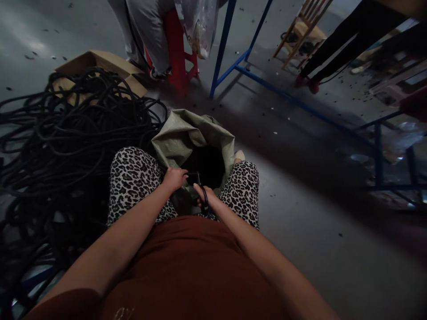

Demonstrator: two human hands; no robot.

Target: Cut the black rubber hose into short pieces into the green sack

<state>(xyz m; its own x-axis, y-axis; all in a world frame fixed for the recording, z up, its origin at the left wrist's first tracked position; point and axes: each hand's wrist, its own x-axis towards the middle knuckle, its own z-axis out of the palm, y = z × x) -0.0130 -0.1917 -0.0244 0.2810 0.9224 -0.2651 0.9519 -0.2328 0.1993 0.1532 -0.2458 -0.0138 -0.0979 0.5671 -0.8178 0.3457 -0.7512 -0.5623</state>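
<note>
My left hand is closed on a short black rubber strip that points to the right. Close beside it, my right hand grips a pair of scissors by the black handles. The scissor blades point up near the strip's end; whether they touch it I cannot tell. Both hands are over the near rim of an open olive-green woven sack between my knees. Its inside is dark, so the contents do not show clearly.
A big tangled heap of black rubber tubing lies on my left, partly over an open cardboard box. Ahead are a red stool with a seated person, a blue metal frame, and a wooden chair. Another person stands at right.
</note>
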